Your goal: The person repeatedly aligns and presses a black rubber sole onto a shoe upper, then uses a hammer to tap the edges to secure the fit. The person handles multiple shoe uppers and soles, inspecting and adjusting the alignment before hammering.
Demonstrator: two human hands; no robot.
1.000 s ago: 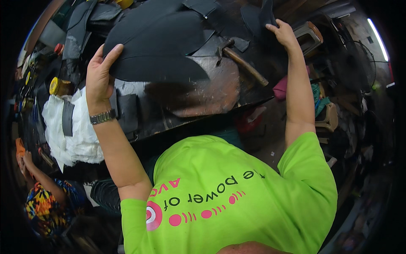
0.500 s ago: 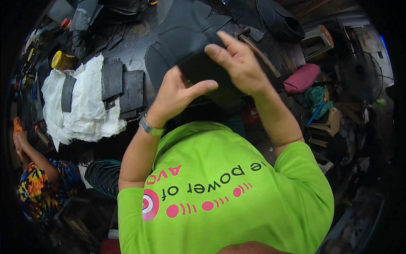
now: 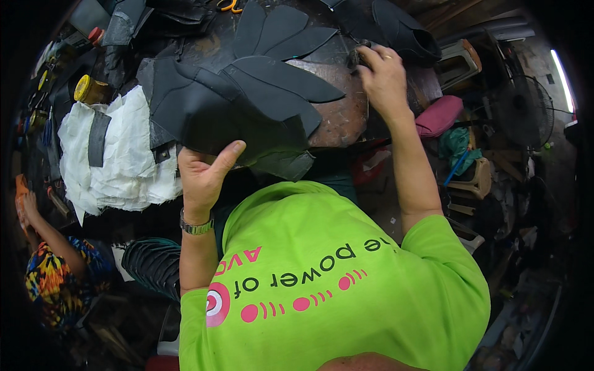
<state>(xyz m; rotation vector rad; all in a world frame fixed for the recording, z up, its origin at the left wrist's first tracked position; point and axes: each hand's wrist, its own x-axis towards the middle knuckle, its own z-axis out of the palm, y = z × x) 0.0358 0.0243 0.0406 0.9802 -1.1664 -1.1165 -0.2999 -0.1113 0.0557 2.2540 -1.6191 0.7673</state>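
Note:
My left hand [image 3: 207, 179] is closed on the near edge of a black stitched shoe upper [image 3: 204, 105], thumb on top and the other fingers underneath. The upper lies spread over the table, a rough-edged flap hanging at its near right. Beyond it lies another set of curved black upper pieces [image 3: 278, 34]. At the far right of the table my right hand [image 3: 387, 80] has its fingers bent round a hammer [image 3: 357, 60]. Only part of the hammer's head shows; the hand and forearm hide the handle.
White cloth [image 3: 124, 154] with dark strips lies left, near a yellow-lidded jar [image 3: 91, 89]. Orange-handled scissors [image 3: 230, 6] are at the back. A black shaped upper [image 3: 405, 34] stands far right, above a pink bundle [image 3: 440, 116]. Another person's hands [image 3: 26, 207] are at far left.
The black upper has come down from between both hands onto the table, toward the left. My right hand has let go of it and moved away to the hammer.

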